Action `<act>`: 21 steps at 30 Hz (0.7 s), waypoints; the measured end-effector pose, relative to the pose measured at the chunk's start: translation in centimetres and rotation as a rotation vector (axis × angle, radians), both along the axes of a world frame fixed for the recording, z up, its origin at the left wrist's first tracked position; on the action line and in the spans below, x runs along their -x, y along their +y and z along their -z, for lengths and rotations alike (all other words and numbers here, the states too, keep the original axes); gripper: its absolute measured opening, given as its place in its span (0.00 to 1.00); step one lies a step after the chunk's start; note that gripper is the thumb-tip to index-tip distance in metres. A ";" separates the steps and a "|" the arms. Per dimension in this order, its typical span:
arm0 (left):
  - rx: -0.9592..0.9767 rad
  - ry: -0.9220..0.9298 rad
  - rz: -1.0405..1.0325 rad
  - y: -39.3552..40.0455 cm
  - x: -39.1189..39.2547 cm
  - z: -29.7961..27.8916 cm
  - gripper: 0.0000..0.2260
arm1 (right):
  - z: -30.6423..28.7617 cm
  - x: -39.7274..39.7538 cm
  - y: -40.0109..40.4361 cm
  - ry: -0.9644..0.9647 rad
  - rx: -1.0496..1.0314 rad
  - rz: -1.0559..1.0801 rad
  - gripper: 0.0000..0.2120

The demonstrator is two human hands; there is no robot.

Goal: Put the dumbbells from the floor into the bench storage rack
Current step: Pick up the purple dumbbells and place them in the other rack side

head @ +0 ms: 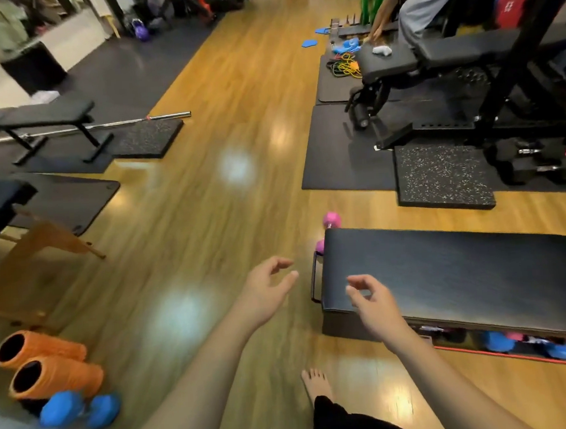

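Observation:
A low black bench [455, 265] with a storage rack under its pad lies at the right; blue and pink dumbbells [528, 342] show inside its open side. A pink dumbbell [330, 223] stands on the floor at the bench's far left corner, partly hidden by the pad. A blue dumbbell [78, 410] lies on the floor at the lower left beside two orange foam rollers. My left hand [270, 288] hovers over the floor left of the bench, fingers loosely curled and holding nothing. My right hand [373, 300] hangs above the bench's near left corner, also holding nothing.
Two orange foam rollers [46, 363] lie at the lower left. A flat bench [35, 115] and a barbell [105, 124] sit far left. Another person bends over a weight bench [431, 55] at the upper right, with black dumbbells [538, 160] and speckled mats [441, 174] nearby. My bare foot [317, 382] is below.

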State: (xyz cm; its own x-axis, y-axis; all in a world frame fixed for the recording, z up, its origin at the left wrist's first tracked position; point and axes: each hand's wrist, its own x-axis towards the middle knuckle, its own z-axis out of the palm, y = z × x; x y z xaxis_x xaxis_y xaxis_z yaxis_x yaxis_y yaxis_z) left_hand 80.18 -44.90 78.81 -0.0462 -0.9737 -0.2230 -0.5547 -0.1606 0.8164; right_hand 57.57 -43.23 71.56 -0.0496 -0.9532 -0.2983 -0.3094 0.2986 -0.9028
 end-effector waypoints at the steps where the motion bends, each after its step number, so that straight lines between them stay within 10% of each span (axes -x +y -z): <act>1: -0.031 -0.014 0.012 -1.4 -0.8 0.1 0.11 | 0.0 -1.1 -1.6 -0.002 -0.004 -0.012 0.05; 21: -0.114 0.062 0.079 -29.7 -14.7 3.7 0.11 | 1.1 -15.8 -28.1 0.011 0.012 0.047 0.06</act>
